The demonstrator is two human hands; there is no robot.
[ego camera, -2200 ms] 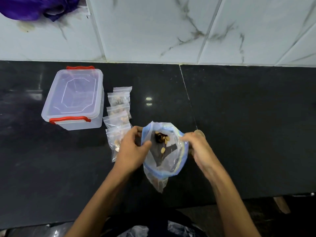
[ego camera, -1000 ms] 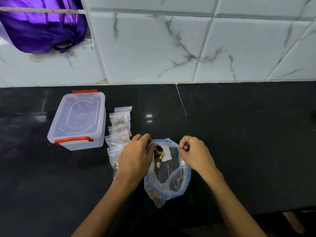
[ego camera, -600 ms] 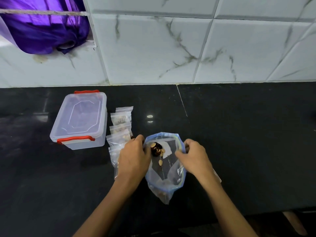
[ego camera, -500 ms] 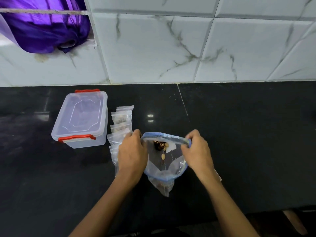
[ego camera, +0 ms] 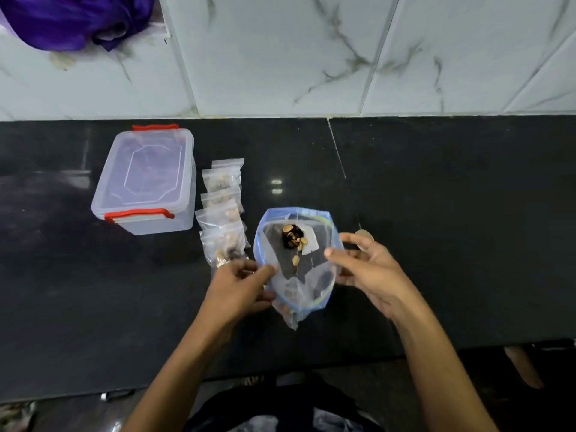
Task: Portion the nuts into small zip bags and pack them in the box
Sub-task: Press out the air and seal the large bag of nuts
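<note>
A large blue-rimmed zip bag (ego camera: 314, 291) stands open on the black counter, with a few nuts (ego camera: 293, 239) inside near its far wall. My left hand (ego camera: 240, 285) pinches the bag's left rim between thumb and fingers. My right hand (ego camera: 371, 269) is at the right rim with its fingers loosely spread, and its thumb tip touches the rim. Several small filled zip bags (ego camera: 223, 210) lie in a row left of the large bag. Further left stands the clear plastic box (ego camera: 146, 182), its lid on and its red latches showing.
A small round pale object (ego camera: 364, 235) lies just beyond my right fingers. A purple cloth (ego camera: 71, 17) hangs at the top left of the marble-tiled wall. The counter's front edge (ego camera: 311, 366) runs below my forearms.
My right hand has let go of the rim and spread its fingers. The bag's mouth has gone from pulled flat to round and wide. My left hand has slid lower on the left rim.
</note>
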